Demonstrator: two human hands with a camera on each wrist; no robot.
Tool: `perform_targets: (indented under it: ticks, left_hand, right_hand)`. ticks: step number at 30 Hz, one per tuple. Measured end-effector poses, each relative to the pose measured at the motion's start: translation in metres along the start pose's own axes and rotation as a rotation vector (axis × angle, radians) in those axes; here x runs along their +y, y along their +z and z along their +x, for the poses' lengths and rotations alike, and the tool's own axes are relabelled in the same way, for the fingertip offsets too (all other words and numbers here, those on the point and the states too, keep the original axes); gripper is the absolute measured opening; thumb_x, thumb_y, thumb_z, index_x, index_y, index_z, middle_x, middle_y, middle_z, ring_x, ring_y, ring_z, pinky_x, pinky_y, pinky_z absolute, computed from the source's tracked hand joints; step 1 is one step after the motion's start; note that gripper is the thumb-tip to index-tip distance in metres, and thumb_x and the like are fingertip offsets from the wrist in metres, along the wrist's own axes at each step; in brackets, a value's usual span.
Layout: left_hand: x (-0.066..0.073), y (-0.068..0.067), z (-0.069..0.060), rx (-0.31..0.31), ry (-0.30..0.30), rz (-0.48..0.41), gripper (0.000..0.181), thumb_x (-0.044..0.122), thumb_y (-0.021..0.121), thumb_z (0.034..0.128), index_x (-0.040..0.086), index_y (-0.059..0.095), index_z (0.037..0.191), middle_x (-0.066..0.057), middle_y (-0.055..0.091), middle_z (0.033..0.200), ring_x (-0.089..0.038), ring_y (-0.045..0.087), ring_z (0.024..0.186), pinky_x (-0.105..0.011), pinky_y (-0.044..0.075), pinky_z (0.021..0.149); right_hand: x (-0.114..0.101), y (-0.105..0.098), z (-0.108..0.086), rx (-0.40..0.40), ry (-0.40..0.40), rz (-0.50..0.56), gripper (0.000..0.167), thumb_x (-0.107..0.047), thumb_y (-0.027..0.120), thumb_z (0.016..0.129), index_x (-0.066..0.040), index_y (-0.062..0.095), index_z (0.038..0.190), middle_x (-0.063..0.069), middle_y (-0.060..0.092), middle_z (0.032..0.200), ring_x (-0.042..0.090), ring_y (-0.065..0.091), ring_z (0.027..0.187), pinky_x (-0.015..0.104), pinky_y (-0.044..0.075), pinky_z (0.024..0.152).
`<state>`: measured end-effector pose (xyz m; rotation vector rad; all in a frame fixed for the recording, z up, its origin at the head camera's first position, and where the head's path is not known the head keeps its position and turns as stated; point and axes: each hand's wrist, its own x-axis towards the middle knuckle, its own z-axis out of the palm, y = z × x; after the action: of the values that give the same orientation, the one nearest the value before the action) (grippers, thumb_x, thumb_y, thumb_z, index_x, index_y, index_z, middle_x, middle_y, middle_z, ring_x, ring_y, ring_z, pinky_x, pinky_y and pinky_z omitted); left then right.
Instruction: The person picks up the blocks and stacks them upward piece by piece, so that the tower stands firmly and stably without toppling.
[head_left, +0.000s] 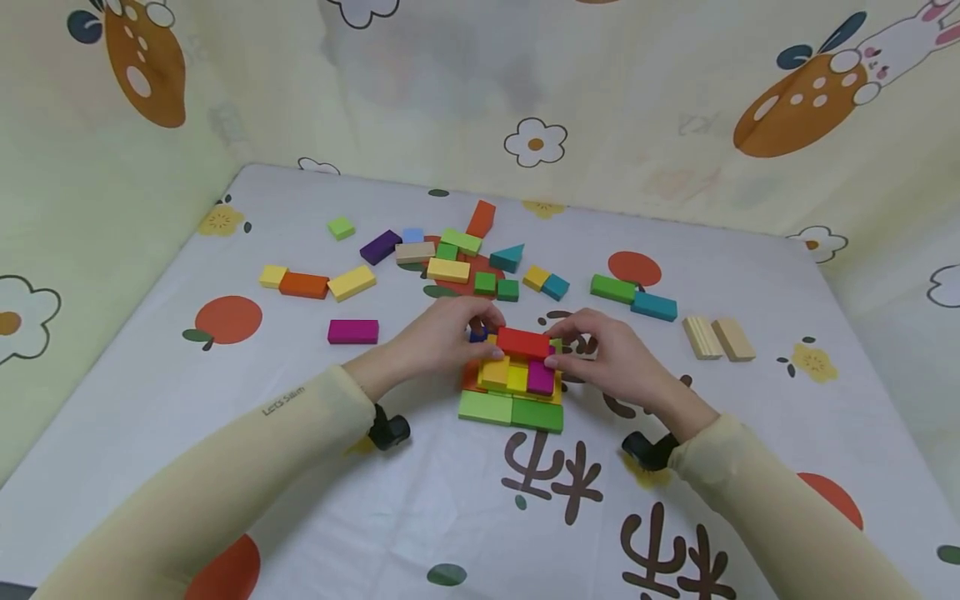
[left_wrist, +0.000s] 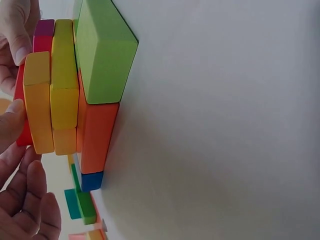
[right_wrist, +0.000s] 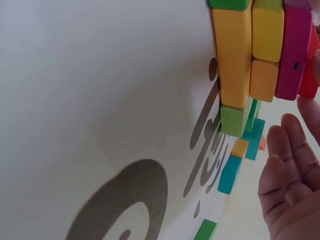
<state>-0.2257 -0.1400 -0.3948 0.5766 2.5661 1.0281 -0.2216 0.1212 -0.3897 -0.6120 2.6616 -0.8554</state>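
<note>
A red block (head_left: 523,342) lies across the top of a small layered stack of coloured wooden blocks. At its left end, my left hand (head_left: 450,335) pinches it with thumb and index finger. My right hand (head_left: 617,354) pinches the other end the same way. Under the red block are an orange-yellow block (left_wrist: 38,102) and a magenta block (right_wrist: 294,50), set apart, with a yellow block (left_wrist: 64,107) a layer lower. Light green (head_left: 485,407) and green (head_left: 537,414) blocks form the near side of the base. The other fingers of both hands hang loosely curled behind the stack.
Loose blocks lie scattered behind the stack, among them a purple block (head_left: 381,247) and a teal triangle (head_left: 507,258). A magenta block (head_left: 353,332) lies to the left. Green (head_left: 612,288) and blue (head_left: 654,306) blocks and plain wooden pieces (head_left: 733,340) are to the right.
</note>
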Motion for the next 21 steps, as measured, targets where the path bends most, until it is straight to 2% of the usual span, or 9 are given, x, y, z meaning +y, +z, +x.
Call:
perform_targets:
  ticks: [3,6,9,11,13,15,17,21]
  left_hand:
    - [-0.001,-0.003,-0.003,0.003,-0.008,0.008,0.049,0.03,0.078,0.0915,0.011,0.062,0.133,-0.005,0.067,0.124,-0.019,0.059,0.111,-0.033,0.054,0.097]
    - [-0.006,-0.018,-0.013,0.026,-0.009,0.023,0.054,0.032,0.075,0.0939,0.011,0.058,0.14,-0.007,0.064,0.132,-0.021,0.058,0.118,-0.037,0.053,0.101]
    - [-0.022,-0.05,-0.035,0.04,-0.041,0.102,0.05,0.031,0.071,0.0971,0.007,0.059,0.139,-0.011,0.064,0.134,-0.025,0.059,0.118,-0.042,0.052,0.101]
    - [-0.038,-0.069,-0.051,0.041,-0.103,0.181,0.047,0.029,0.071,0.0974,0.005,0.061,0.136,-0.013,0.065,0.132,-0.027,0.06,0.116,-0.043,0.054,0.098]
    - [-0.057,-0.081,-0.065,0.026,-0.177,0.252,0.047,0.028,0.072,0.0961,0.004,0.061,0.135,-0.015,0.064,0.132,-0.029,0.061,0.114,-0.044,0.054,0.097]
    - [-0.074,-0.085,-0.078,0.014,-0.257,0.288,0.054,0.028,0.076,0.093,0.004,0.059,0.138,-0.017,0.06,0.134,-0.031,0.061,0.113,-0.046,0.055,0.097]
    - [-0.09,-0.083,-0.086,0.006,-0.299,0.302,0.061,0.029,0.08,0.0902,0.004,0.056,0.141,-0.018,0.057,0.136,-0.031,0.059,0.115,-0.047,0.054,0.099]
    - [-0.113,-0.081,-0.096,0.037,-0.322,0.279,0.061,0.026,0.082,0.0884,0.003,0.056,0.139,-0.018,0.056,0.133,-0.031,0.057,0.114,-0.047,0.054,0.1]
  right_hand:
    - [0.002,0.0,-0.001,-0.002,0.01,0.008,0.043,-0.029,0.076,0.093,-0.01,0.065,0.13,0.009,0.068,0.122,0.027,0.06,0.111,0.04,0.051,0.091]
    - [0.006,-0.005,-0.006,0.022,0.017,0.003,0.044,-0.027,0.07,0.098,-0.009,0.061,0.136,0.01,0.067,0.127,0.026,0.059,0.112,0.04,0.051,0.091]
    - [0.009,-0.014,-0.012,0.073,0.002,-0.016,0.041,-0.027,0.063,0.102,-0.008,0.06,0.138,0.012,0.066,0.127,0.024,0.058,0.108,0.03,0.05,0.088]
    - [0.013,-0.02,-0.017,0.112,-0.001,-0.039,0.037,-0.026,0.061,0.104,-0.007,0.061,0.136,0.012,0.066,0.126,0.023,0.058,0.106,0.023,0.048,0.086]
    - [0.017,-0.024,-0.022,0.135,0.001,-0.047,0.035,-0.025,0.06,0.104,-0.006,0.063,0.133,0.013,0.067,0.124,0.024,0.058,0.104,0.017,0.046,0.082]
    - [0.019,-0.024,-0.025,0.14,0.012,-0.055,0.033,-0.024,0.06,0.104,-0.005,0.064,0.131,0.013,0.068,0.122,0.024,0.058,0.103,0.014,0.045,0.081]
    - [0.02,-0.021,-0.026,0.129,0.021,-0.049,0.033,-0.025,0.061,0.104,-0.005,0.065,0.13,0.013,0.068,0.121,0.024,0.058,0.102,0.014,0.045,0.079]
    - [0.019,-0.012,-0.024,0.112,0.016,-0.048,0.033,-0.025,0.063,0.103,-0.006,0.066,0.13,0.013,0.068,0.12,0.024,0.059,0.1,0.015,0.047,0.078]
